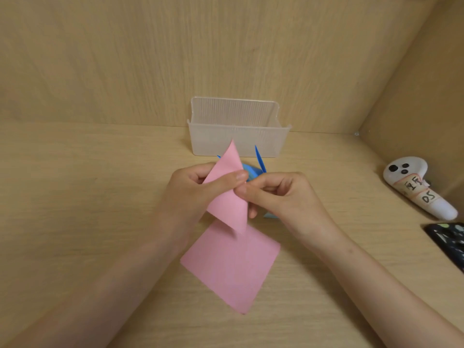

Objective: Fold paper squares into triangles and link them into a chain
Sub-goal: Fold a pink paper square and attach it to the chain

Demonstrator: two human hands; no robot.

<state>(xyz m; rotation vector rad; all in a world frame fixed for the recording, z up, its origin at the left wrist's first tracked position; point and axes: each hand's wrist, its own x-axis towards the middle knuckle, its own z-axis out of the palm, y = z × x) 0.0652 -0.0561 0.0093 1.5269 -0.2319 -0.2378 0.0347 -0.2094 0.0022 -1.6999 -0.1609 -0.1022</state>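
Two hands met over the middle of the wooden table, and between them stood a folded pink paper, raised off the surface with one tip pointing up and away from the person and the other tip hanging down. The left hand gripped it from the left, fingers curled behind the sheet and the thumb laid across its front face. The right hand pinched the paper's right edge between thumb and forefinger, its fingertips touching the left thumb, with the remaining fingers curled under. Directly below the hands, nearer the person, a flat pink square lay on the table, turned corner-on, its far corner covered by the hanging tip. Just beyond the knuckles showed blue folded paper, largely hidden by the hands, with a narrow blue point sticking up above the right hand. A pale blue scrap showed beneath the right palm; its shape could not be told. Beyond the blue paper, a clear ribbed plastic box stood near the wooden back wall. Well to the right of the right hand lay a white handheld controller bearing handwritten labels, and nearer the person, at the frame's edge, a dark patterned object, cut off from view.
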